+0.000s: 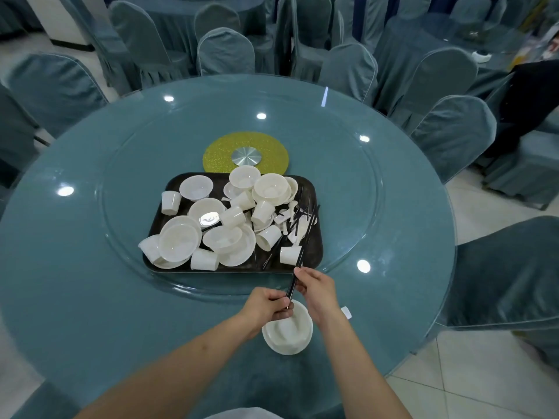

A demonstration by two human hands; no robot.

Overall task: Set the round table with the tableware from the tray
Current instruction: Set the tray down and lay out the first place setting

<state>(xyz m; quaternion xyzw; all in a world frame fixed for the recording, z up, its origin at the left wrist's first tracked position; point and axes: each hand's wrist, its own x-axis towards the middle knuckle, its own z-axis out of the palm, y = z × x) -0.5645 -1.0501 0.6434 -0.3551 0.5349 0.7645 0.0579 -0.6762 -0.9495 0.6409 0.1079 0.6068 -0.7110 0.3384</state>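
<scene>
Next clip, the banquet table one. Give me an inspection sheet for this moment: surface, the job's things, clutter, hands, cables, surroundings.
Surface: round table under glass, with a glass turntable and a gold centre disc.
Job's things: dark tray on the turntable, piled with white bowls, cups, spoons and black chopsticks; one white bowl on a plate set at the near edge.
Clutter: small white item beside the right wrist, unclear what.
Hands: left hand and right hand both pinch a pair of black chopsticks above the near bowl.
Cables: nothing seen.
Surroundings: covered chairs around the table, more tables behind, tiled floor.
</scene>
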